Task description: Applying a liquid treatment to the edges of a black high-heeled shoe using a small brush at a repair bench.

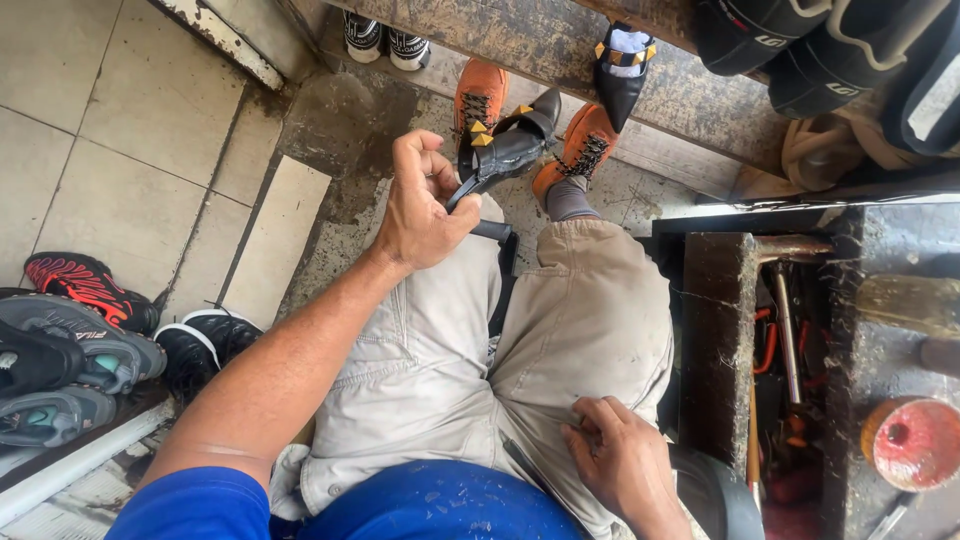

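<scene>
My left hand [420,205] is raised over my left knee and grips the heel end of a black pointed high-heeled shoe [505,145] with gold studs. The shoe points away from me, above my orange boots [480,95]. My right hand [620,455] rests on my right thigh near the pocket of my beige trousers [580,310], fingers curled against the cloth and holding nothing visible. The matching black shoe [620,75] stands on a worn wooden plank [540,40] ahead.
Several sneakers [80,330] lie on the tiled floor at the left. A wooden toolbox [770,340] with a hammer and pliers sits at the right, beside a round red tin [915,440]. Dark shoes [840,50] hang at the upper right.
</scene>
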